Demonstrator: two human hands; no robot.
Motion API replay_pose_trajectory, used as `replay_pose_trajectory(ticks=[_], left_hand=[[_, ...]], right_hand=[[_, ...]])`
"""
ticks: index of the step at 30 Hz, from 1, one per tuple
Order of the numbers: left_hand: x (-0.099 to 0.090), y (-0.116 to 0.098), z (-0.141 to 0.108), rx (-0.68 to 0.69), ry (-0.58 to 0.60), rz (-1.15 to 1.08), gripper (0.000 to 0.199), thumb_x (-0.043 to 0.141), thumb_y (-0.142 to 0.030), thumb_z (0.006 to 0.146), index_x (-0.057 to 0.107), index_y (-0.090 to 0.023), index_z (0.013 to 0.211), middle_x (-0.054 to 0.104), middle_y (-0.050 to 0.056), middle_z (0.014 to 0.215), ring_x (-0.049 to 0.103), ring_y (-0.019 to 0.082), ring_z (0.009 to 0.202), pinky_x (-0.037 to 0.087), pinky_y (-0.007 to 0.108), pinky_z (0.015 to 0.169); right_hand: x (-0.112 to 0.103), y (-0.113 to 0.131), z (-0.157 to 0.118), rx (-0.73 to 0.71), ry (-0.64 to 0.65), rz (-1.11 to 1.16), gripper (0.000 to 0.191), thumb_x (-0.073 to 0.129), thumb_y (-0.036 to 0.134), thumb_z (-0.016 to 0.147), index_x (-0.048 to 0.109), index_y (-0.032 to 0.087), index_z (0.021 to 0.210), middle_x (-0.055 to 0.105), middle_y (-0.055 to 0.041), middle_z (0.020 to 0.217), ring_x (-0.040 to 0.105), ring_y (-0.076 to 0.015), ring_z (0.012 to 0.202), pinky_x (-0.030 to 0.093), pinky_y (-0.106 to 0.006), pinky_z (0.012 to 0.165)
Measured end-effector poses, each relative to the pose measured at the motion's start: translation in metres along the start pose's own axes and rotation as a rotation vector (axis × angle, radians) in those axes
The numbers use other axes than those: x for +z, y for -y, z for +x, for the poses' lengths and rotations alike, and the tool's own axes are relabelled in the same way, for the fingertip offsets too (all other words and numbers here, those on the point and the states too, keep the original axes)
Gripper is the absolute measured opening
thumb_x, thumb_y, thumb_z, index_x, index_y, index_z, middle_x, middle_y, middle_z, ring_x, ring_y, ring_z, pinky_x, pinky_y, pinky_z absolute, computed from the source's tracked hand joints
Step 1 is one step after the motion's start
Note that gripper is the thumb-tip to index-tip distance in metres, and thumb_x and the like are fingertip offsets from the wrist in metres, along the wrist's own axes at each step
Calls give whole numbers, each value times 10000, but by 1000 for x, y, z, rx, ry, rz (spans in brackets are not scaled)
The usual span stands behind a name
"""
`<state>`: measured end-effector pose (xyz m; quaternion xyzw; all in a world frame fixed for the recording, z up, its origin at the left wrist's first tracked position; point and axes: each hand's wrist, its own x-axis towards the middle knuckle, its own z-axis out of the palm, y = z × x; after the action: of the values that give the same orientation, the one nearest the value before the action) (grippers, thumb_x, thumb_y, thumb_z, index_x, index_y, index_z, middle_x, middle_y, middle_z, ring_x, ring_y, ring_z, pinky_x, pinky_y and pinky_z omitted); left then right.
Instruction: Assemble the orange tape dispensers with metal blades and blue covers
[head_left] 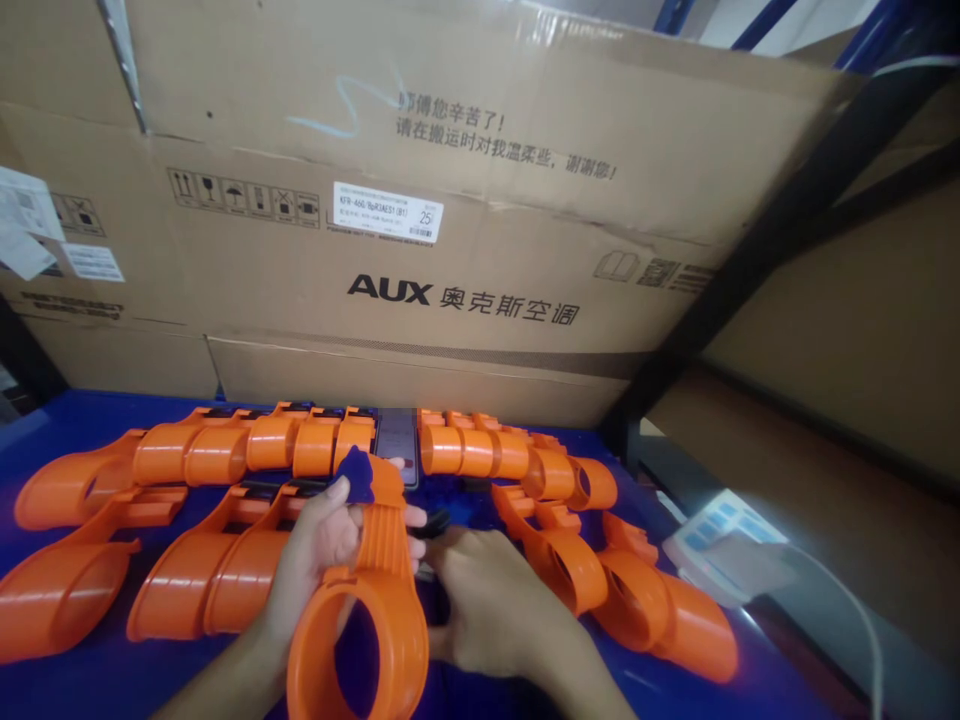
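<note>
My left hand (pixel 322 545) is wrapped round the handle of an orange plastic part (pixel 386 545), whose wide ring hangs toward me. A dark blue piece (pixel 358 473) sits at the top of that handle, under my left thumb. Close to its right side is my right hand (pixel 484 600), fingers bent inward near a small black item (pixel 433 524). What the right fingertips grip is mostly hidden. Several similar orange parts (pixel 176 585) lie to the left, some with black pieces on their ends, and more orange parts (pixel 637 600) lie to the right.
A blue surface (pixel 45 690) lies under everything. Behind it stands a large cardboard box (pixel 465 250). A phone-like device (pixel 397 440) lies between the back rows. At the right are a dark metal post (pixel 720 270) and a white device (pixel 724 550) with a cable.
</note>
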<state>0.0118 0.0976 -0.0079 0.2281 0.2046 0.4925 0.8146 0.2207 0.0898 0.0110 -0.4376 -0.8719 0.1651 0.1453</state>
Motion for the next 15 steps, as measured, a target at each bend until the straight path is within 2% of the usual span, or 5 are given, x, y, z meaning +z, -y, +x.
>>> replay_pose_trajectory(ticks=[3,5,8,12,15], left_hand=[[7,0,-1,30,-50,1,788,699,-525,871,462,-150,1522,812,171,1006,795,344,798,613,426,719],[13,1,-2,36,-85,2,793,706,-515,870,454,-154,1528,812,169,1017,795,339,791,613,419,711],[17,3,-2,45,-114,-12,792,699,-506,875,448,-141,1532,815,166,1001,795,325,763,612,406,698],[14,5,-3,12,-117,-34,750,666,-525,898,486,-121,1503,818,159,932,790,315,735,614,409,688],[11,7,-3,-8,-100,-42,711,659,-536,901,532,-128,1469,818,150,912,786,308,723,616,412,692]], right_hand=[[4,-6,2,2,18,-52,483,932,485,618,747,231,986,730,-92,1067,653,-296,957,474,-345,746],[5,-7,3,-11,33,-69,487,933,503,630,749,224,984,704,-95,1083,623,-301,998,486,-373,809],[7,-7,2,-3,29,-86,420,921,480,681,745,217,956,668,-81,1018,591,-279,953,485,-387,827],[8,-4,-1,54,3,-127,341,918,412,721,716,207,905,622,-67,952,554,-258,881,478,-394,802],[6,-3,-2,69,-19,-94,343,909,349,741,702,214,979,607,-63,992,552,-259,909,482,-393,824]])
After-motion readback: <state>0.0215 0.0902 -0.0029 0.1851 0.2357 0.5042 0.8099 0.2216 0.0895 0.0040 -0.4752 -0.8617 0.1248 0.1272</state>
